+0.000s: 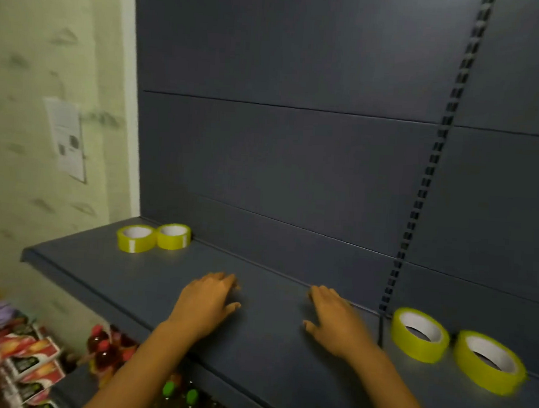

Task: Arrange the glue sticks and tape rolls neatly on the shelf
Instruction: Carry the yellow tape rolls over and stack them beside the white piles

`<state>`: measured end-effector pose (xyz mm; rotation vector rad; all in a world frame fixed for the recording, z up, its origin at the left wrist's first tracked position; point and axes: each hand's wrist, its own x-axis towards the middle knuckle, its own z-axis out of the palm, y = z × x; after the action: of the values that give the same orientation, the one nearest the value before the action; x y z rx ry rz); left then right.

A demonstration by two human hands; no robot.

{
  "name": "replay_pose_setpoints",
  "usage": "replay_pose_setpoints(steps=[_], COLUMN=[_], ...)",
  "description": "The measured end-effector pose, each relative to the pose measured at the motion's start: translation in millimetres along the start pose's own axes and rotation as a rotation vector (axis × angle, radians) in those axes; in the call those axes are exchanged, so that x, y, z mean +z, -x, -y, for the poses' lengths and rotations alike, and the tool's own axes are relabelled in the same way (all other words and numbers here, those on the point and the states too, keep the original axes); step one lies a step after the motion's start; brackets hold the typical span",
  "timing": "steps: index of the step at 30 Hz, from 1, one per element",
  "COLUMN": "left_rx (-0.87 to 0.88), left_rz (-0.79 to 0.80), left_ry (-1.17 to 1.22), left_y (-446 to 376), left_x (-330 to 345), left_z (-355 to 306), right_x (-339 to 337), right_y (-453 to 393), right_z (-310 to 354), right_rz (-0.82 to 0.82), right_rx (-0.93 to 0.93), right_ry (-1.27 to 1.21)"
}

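Head view: round glossy tape rolls (154,237), flat matte shelf (100,266)

A pale wall (49,64) with a faint leaf-like pattern stands beyond the left end of the shelf unit, and a white printed sheet (66,139) is stuck to it; its text is too blurred to read. A dark slotted upright strip (435,157) runs down the grey back panel (280,157). Lower left, red and white cartons (28,362) are stacked, with red-capped bottles (103,348) beside them. Near the bottom edge stand green-capped bottles (181,394).
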<state>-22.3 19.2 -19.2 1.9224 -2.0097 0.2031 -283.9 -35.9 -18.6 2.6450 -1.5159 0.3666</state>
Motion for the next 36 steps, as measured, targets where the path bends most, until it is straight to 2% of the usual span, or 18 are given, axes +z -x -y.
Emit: replay_pose_setpoints(steps=[7, 13, 22, 32, 36], left_rx=[-0.155, -0.238, -0.276, -0.29, -0.297], left_rz=[-0.005, -0.045, -0.076, -0.102, -0.062], left_ry=[0.001, 0.012, 0.053, 0.045, 0.068], left_y=[52, 71, 45, -18, -30], left_x=[-42, -57, -48, -33, -13], left_z=[140, 210, 264, 299, 316], right_x=[22, 36, 51, 66, 86], right_y=[-64, -99, -168, -259, -278], right_z=[132, 204, 233, 238, 246], right_rz=[-0.036, -0.008, 0.024, -0.017, 0.005], right_rx=[-0.165, -0.23, -0.278, -0.322, -0.331], right_ry=[-0.109, -0.144, -0.146, -0.138, -0.169])
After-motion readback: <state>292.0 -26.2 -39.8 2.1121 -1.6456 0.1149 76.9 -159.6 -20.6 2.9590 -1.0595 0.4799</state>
